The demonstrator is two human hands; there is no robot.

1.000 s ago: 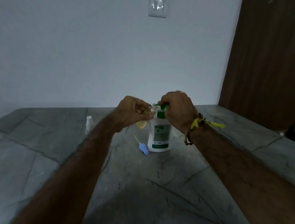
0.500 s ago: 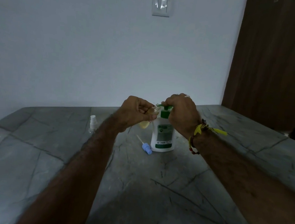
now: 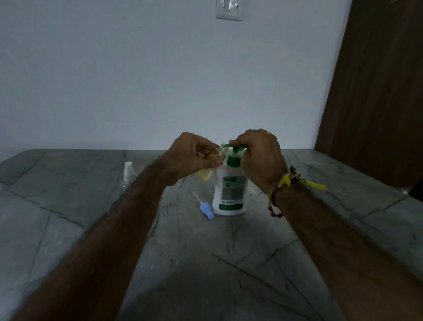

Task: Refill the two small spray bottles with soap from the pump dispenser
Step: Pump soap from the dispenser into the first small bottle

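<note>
On the grey table [image 3: 220, 276], near the middle, a white soap pump [image 3: 231, 190] w/ a green top is stood upright. Its green pump head is held from above by the right hand [image 3: 259, 159], fingers curled round it. At 9 o'clock of the pump head, touching the spout, a small bottle [image 3: 208, 171] w/ yellow soap inside is gripped by the left hand [image 3: 190, 157], fingers curled round it, mouth tipped up to the spout. A blue spray cap [image 3: 206, 210] w/ its thin tube is laid flat at 7 o'clock of the pump, just beside its base. A 2nd small bottle [image 3: 128, 172] w/ a white cap is stood well apart at 9 o'clock. A yellow thread band [image 3: 289, 183] is worn on the right wrist. A light switch [image 3: 229, 5] is seen on the wall at 12 o'clock.
</note>
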